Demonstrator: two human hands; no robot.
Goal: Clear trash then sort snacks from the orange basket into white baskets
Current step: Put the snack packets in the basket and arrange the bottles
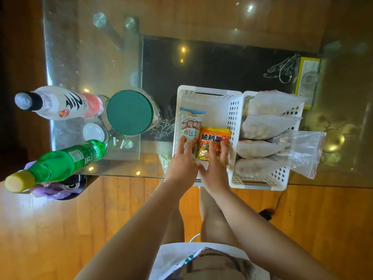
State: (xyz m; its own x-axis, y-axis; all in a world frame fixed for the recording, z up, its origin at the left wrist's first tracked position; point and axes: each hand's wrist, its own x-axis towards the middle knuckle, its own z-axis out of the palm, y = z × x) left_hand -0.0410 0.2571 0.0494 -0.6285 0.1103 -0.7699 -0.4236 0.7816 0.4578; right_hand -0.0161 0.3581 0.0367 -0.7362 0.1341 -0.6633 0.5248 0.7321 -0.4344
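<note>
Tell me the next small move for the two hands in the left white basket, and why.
Probably lift both hands out: the left hand and right hand rest with straight fingers on the pale packet and orange packet, which already lie flat in the left white basket.

— How many baskets do you count?
— Two white baskets (210, 98) (260, 181), side by side.
— And snacks?
— Two printed packets (190, 126) (214, 138) in one, four clear bags (272, 104) (266, 126) (260, 147) (262, 166) in the other. Two bottles (58, 103) (60, 162) too.

Both forearms reach forward, side by side. Left hand (180, 165) and right hand (215, 170) palm-down, fingers straight, spread, thumbs nearly touching.
</note>
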